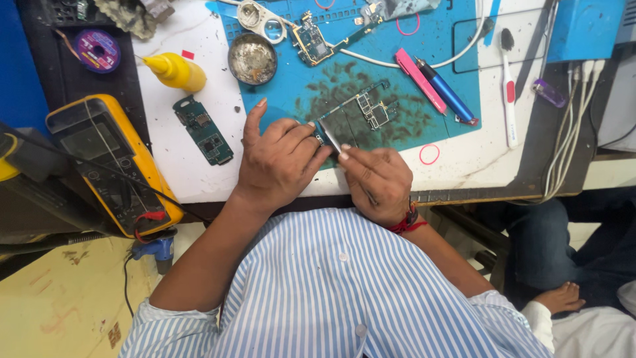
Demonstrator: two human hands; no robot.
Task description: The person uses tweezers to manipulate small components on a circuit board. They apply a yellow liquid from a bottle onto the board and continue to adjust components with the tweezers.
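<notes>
Blue silicone matting [457, 79], smudged dark with residue, covers the far part of my white bench top [179, 152], and the bench's worn dark edge runs just in front of my striped shirt. My left hand [278, 162] presses down on the near end of a long green circuit board [361, 113] lying on the mat, fingers bent, thumb raised off it. My right hand [374, 182] is pinched together on a thin metal tool [331, 140], its tip resting against the board's near end right beside my left fingers; whether it is tweezers or a blade I cannot tell.

On the white surface to my left lies a smaller green board [203, 129], with a yellow squeeze bottle [173, 71] beyond it. A yellow multimeter [109, 162] sits at the bench's left edge on a dark strip, its leads trailing off. Farther out on the mat are a round tin of dull residue [252, 59], another circuit board [311, 41], a pink tool [421, 80] and a blue pen-like tool [445, 91] side by side. A white toothbrush [509, 93] lies at the right. White cables [570, 119] drop over the right edge, near another person's bare foot [562, 297] below.
</notes>
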